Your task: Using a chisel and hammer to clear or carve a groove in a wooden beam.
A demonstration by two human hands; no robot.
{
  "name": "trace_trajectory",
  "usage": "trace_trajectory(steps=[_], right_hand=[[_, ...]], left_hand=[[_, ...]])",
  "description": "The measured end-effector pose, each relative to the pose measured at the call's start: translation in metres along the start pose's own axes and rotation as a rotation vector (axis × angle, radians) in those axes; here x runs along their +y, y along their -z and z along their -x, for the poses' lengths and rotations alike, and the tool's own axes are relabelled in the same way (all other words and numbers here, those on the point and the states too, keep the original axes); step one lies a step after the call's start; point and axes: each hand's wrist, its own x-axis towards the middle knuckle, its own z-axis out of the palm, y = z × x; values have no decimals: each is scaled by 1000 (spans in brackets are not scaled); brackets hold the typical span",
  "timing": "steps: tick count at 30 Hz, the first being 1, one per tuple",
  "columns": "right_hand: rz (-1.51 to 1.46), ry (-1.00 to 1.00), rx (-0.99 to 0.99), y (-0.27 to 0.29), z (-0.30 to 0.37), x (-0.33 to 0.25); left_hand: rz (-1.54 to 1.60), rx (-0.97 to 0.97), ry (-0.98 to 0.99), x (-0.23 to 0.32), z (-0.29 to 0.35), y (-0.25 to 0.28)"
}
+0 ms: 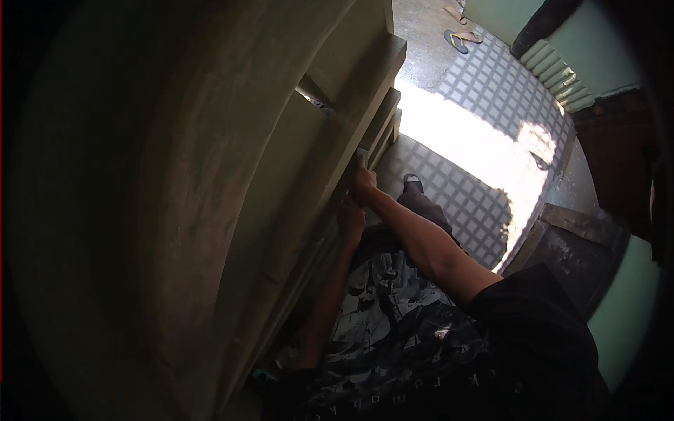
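Note:
A pale green panelled wooden piece (365,91), like a door or cabinet front with raised frame edges, stands close along my left side. My right hand (363,186) is up against its edge, thumb pointing along the frame and the fingers curled in. Just below and touching it, my left hand (350,216) is closed in a fist-like grip by the same edge. Shadow and the hands themselves hide whatever they hold there.
A tiled floor (463,189) with a bright sunlit patch lies to the right. My foot in a sandal (413,182) stands on it. Loose flip-flops (458,41) lie at the far end. A dark wooden piece (572,245) and pale green walls (597,49) bound the right side.

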Motion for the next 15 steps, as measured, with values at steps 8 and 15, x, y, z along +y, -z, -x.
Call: trace_trajectory(steps=[8,15], right_hand=[[-191,-79,-40,9,39,2],[-136,-30,-10,9,39,-10]], left_hand=[[189,-72,-34,-4,8,45],[144,-42,-83,4,-1,46]])
